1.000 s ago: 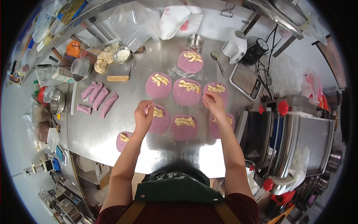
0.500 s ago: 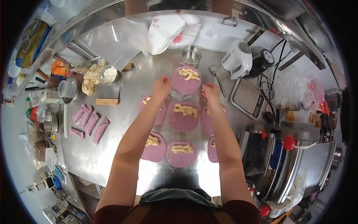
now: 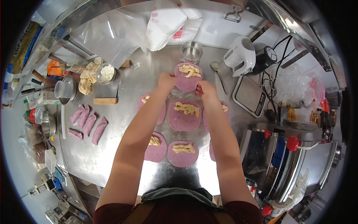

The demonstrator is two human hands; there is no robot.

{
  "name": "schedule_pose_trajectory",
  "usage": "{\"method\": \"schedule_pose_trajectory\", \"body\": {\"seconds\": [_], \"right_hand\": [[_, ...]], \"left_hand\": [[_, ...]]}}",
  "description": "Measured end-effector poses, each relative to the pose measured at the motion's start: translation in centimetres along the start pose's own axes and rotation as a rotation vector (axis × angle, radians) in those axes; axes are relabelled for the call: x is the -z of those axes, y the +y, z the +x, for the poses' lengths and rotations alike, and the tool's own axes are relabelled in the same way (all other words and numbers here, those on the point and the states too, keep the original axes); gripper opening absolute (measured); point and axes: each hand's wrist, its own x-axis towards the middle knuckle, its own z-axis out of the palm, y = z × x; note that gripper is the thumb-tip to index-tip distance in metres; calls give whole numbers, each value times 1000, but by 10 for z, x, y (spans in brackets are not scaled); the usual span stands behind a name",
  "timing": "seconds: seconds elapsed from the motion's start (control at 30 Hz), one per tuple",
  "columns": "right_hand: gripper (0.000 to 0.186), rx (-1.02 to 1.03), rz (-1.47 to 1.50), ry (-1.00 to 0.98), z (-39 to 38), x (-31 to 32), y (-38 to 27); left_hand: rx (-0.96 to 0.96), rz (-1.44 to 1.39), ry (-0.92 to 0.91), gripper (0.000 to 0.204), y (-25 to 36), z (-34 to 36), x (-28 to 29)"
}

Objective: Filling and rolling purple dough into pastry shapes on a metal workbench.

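Note:
My left hand and my right hand are at the lower sides of the farthest pink dough round, fingers curled and closed at its edges. Pale yellow filling lies across that round's upper half. Below it, more pink rounds with filling lie in rows on the steel worktop: a middle one, a front one, and others partly hidden by my forearms. Several narrow pink rolls lie at the left.
A steel pot, spoon, white mixer and scale line the back and right. A large steel machine flanks the right side. A wooden-handled blade, cloth and bowl of white stuff sit at back left.
Both hands have moved from the middle rounds up to the farthest one. Since half a second ago they have closed in on its edges, and that round has shifted slightly.

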Motion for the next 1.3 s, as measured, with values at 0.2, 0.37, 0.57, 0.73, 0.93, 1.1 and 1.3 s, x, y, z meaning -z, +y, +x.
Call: {"method": "schedule_pose_trajectory", "body": {"seconds": [0.2,0.37,0.57,0.73,0.93,1.1,1.3], "right_hand": [[12,647,-781,219,7,-5,15],[11,227,-206,-52,6,0,0],[16,58,28,-160,6,7,-24],[17,52,-31,-205,-2,11,-21],[20,130,-75,-140,-5,21,-3],[19,624,-906,232,-4,20,-18],[22,832,-577,40,70,12,-36]], "left_hand": [[-277,516,235,27,-7,-4,-17],[123,-435,-64,25,-7,-3,-6],[315,-794,-96,16,8,2,-1],[297,-700,-101,16,10,-7,0],[137,-501,-48,24,-8,-26,-12],[-426,280,374,23,-13,-6,5],[-562,358,214,25,26,32,-9]]}}
